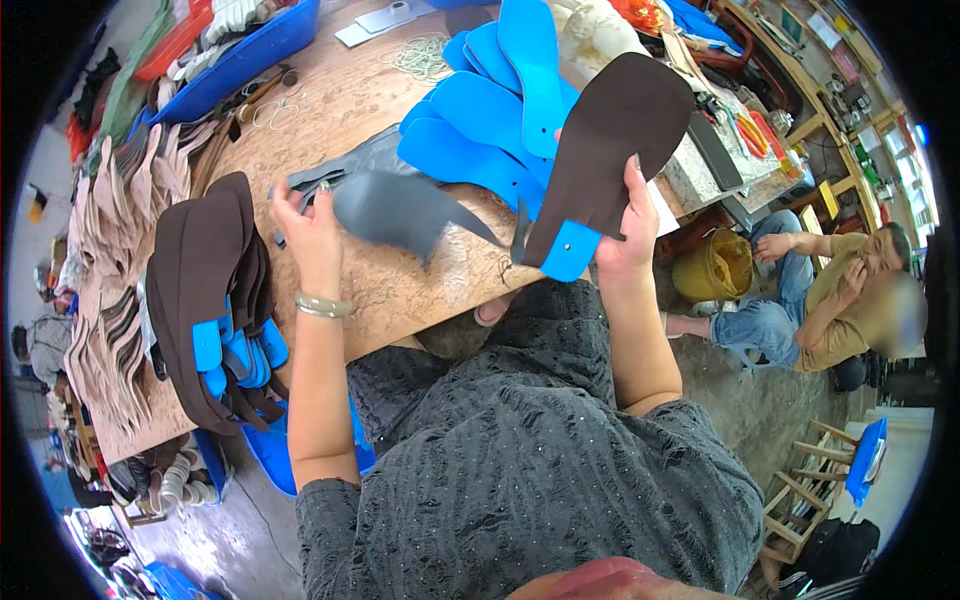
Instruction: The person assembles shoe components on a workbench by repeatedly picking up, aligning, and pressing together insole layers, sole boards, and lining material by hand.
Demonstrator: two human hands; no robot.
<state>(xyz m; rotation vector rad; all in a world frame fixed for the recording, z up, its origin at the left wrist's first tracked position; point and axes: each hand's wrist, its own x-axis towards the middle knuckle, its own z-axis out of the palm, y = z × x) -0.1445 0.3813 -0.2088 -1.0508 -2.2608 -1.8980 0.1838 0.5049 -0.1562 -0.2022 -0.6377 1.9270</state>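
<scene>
My right hand [632,225] grips a dark brown shoe insole [625,125], held up over the table edge. A blue piece with small holes [568,250] shows at the insole's narrow lower end. A thin dark grey strip stands out beside it. My left hand [310,225], with a pale bangle at the wrist, pinches the edge of a thin grey sole-shaped sheet [390,212], blurred by motion. Behind that sheet lie more grey sheets [365,152] on the table. Blue insoles [460,150] lie fanned out beyond, partly hidden by the brown one.
A pile of brown insoles with blue ends [200,260] sits at the table's left, beside stacks of beige insoles [115,350]. A blue bin [240,65] stands far left. At right, a seated person [840,290] is near a yellow bucket [712,268]. Wooden stools [800,490] stand lower right.
</scene>
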